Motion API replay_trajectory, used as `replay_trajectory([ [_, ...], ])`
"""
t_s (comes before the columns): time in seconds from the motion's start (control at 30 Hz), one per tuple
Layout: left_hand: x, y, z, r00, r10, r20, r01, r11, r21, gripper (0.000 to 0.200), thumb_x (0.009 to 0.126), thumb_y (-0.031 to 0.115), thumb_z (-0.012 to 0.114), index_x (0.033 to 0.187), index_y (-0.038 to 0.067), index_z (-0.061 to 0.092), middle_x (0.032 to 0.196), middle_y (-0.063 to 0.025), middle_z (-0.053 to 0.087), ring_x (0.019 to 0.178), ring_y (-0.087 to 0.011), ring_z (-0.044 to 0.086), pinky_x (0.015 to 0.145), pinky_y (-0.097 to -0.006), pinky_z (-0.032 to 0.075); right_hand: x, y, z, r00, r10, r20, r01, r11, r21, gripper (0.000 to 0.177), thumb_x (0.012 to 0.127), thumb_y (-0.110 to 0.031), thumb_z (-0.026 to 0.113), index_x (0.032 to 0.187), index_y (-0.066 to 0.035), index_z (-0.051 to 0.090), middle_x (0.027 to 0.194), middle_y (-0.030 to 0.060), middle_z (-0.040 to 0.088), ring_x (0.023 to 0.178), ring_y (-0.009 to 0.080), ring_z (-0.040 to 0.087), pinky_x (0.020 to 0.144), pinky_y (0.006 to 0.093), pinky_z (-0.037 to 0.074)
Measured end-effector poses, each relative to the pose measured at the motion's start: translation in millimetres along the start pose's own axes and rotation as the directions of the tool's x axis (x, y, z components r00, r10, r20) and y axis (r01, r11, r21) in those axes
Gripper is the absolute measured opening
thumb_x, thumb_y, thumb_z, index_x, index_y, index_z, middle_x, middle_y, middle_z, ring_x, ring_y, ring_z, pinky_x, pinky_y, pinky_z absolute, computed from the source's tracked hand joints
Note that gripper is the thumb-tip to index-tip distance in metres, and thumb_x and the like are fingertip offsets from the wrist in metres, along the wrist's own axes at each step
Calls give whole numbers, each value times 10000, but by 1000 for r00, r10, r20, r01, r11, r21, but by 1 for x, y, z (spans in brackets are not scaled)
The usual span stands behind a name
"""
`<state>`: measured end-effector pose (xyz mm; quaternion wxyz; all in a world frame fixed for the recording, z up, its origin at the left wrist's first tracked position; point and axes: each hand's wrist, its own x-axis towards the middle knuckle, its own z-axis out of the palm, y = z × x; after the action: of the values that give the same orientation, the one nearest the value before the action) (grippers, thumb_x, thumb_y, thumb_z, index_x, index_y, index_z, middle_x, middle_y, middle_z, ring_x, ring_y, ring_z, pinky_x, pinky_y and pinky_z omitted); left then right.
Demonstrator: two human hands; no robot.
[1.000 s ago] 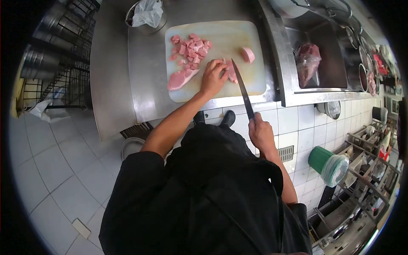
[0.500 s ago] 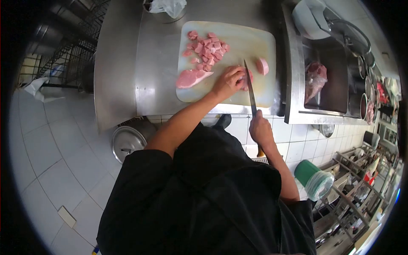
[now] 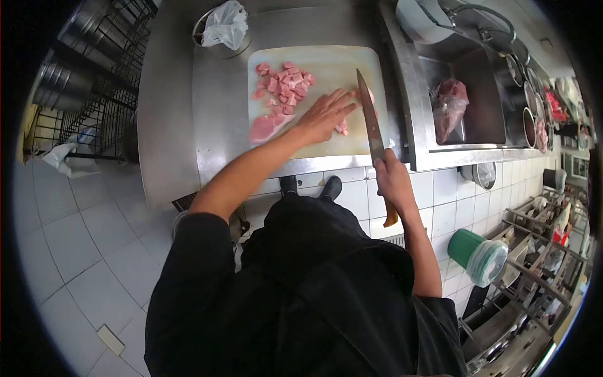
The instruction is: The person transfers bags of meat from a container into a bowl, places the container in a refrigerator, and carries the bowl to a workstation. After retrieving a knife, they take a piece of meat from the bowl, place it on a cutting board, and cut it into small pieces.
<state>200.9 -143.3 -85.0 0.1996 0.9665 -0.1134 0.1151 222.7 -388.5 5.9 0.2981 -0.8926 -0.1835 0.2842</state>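
My right hand [image 3: 394,179] is wrapped round the handle of a long knife [image 3: 370,116], its blade pointing up and away over the cutting board [image 3: 352,141]. Fingers stretched out, my left hand [image 3: 326,115] lies over the board, its fingertips close to the blade. A small piece of meat [image 3: 342,127] shows beside that palm. Another piece of pink meat [image 3: 372,96] is partly hidden behind the blade. To the left on the board sit a pile of meat cubes [image 3: 287,86] and, nearer me, a flat slice of meat [image 3: 269,127].
A sink [image 3: 480,103] on the right holds a large piece of meat in plastic [image 3: 450,108]. A pot with a white plastic bag [image 3: 226,26] stands at the back left. A green bin [image 3: 466,248] is on the floor to the right, and a wire rack [image 3: 94,107] at left.
My left hand has opened from its grip on the meat and stretched its fingers forward. The knife has turned to show more of its blade. The view has shifted.
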Motion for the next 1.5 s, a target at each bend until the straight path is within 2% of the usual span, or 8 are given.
replay_trajectory([
  [0.1, 11, -17, 18, 998, 53, 29, -48, 986, -159, 532, 685, -45, 659, 1205, 41, 591, 1430, -147, 437, 1386, -382, 350, 1121, -465, 324, -3, 11, 0, 997, -64, -48, 58, 992, -111, 167, 935, -164, 498, 964, -1, 480, 734, 306, 628, 722, 504, 617, 689, 582, 482],
  [0.23, -5, -18, 7, 907, -421, -5, 413, 892, -182, 506, 748, 62, 683, 1248, 86, 603, 1330, -156, 532, 1244, -367, 493, 991, -483, 421, 17, 25, 24, 955, -245, -167, 172, 916, -363, 213, 918, -219, 535, 1003, -28, 489, 722, 256, 640, 671, 445, 646, 643, 553, 516],
  [0.43, 30, 10, -10, 980, -60, -190, 37, 992, -122, 269, 783, 134, 674, 1047, 100, 711, 1138, -142, 623, 1110, -329, 575, 955, -450, 449, 36, 31, 63, 960, -250, -126, 179, 894, -410, 257, 907, -252, 574, 1037, -43, 499, 819, 244, 636, 657, 427, 659, 615, 518, 541],
  [0.63, 71, -7, 13, 873, -233, 428, 301, 949, -98, 137, 739, 113, 671, 840, 100, 764, 923, -97, 700, 943, -284, 676, 846, -415, 514, 21, 41, 59, 960, -243, -139, 166, 893, -418, 231, 892, -219, 601, 1028, -53, 516, 812, 242, 622, 658, 426, 655, 598, 517, 535],
  [0.97, 73, -36, -18, 953, 106, 283, -16, 953, -303, 482, 661, 72, 744, 1133, 134, 670, 1230, -80, 621, 1160, -294, 582, 979, -368, 461, -105, 74, -20, 996, -7, -90, -8, 987, -158, 238, 826, -133, 619, 1030, -11, 618, 750, 243, 652, 696, 405, 656, 654, 479, 524],
  [1.13, 39, -34, -5, 891, 298, 344, -321, 947, 12, 605, 665, 140, 789, 1240, 164, 601, 1272, -82, 534, 1188, -319, 544, 1008, -389, 445, -114, 93, -30, 975, 132, -178, -147, 986, -74, 203, 843, -129, 611, 987, 14, 607, 674, 245, 620, 648, 425, 639, 597, 481, 495],
  [1.33, 12, 2, 20, 904, -347, 251, 392, 906, -158, 455, 715, 193, 770, 1138, 133, 615, 1114, -114, 533, 1088, -336, 580, 913, -434, 498, -93, 66, -11, 988, 29, -150, -36, 998, -46, 173, 879, -126, 592, 987, 6, 564, 700, 252, 621, 683, 454, 627, 621, 520, 483],
  [1.5, -11, 42, 32, 866, -493, -81, 472, 861, -190, 454, 741, 229, 739, 1141, 84, 580, 1132, -139, 519, 1097, -352, 567, 914, -450, 479, -81, 49, 11, 994, -99, -56, 91, 988, -127, 158, 912, -144, 546, 971, -4, 502, 717, 268, 625, 696, 479, 617, 655, 565, 478],
])
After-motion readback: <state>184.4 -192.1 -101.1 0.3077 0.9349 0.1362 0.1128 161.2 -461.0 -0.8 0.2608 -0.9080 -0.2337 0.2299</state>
